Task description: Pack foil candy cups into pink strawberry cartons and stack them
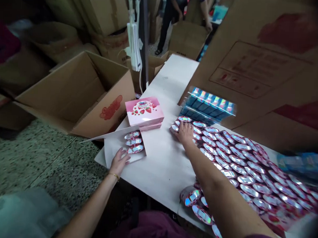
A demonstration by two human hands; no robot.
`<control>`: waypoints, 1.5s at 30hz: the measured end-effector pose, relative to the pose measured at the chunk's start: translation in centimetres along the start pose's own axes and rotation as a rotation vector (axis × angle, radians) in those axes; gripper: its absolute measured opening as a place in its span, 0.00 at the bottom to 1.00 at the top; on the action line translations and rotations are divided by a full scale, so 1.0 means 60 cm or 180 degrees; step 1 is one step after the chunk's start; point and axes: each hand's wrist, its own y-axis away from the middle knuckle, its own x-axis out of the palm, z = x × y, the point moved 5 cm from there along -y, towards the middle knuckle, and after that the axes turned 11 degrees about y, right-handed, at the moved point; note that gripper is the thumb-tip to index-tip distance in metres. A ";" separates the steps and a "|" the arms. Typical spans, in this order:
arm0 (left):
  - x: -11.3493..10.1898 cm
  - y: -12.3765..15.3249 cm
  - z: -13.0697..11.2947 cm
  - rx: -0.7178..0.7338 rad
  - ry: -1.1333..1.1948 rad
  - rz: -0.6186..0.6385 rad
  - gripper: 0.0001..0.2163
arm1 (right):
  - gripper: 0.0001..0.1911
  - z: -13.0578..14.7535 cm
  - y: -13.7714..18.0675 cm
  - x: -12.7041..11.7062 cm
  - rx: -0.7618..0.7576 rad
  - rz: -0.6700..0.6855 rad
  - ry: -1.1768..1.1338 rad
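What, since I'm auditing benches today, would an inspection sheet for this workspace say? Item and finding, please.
Surface: white tabletop, shiny packs massed over its right side.
Job's things: open box with three shiny packs visible inside; pink boxes stacked just beyond it.
Clutter: blue packs in clear plastic beyond the shiny ones; large open carton left of the table.
Hands: left hand at the open box's near edge, right hand on the shiny packs; grip unclear for both.
Cables: white cords hanging beside a dark post.
Surroundings: another person with hands at a carton; speckled floor.
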 end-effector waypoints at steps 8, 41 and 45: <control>-0.037 0.018 -0.031 0.1136 -0.1281 0.0019 0.19 | 0.33 0.057 0.001 -0.005 -0.0975 -0.0050 -0.0344; -0.131 -0.001 -0.069 0.1991 -0.2653 -0.0340 0.29 | 0.33 0.438 0.114 -0.159 -0.2846 -0.0408 -0.1160; -0.090 -0.003 -0.113 0.2525 -0.3644 -0.0364 0.23 | 0.17 0.197 0.024 -0.105 -0.1234 -0.0406 -0.1073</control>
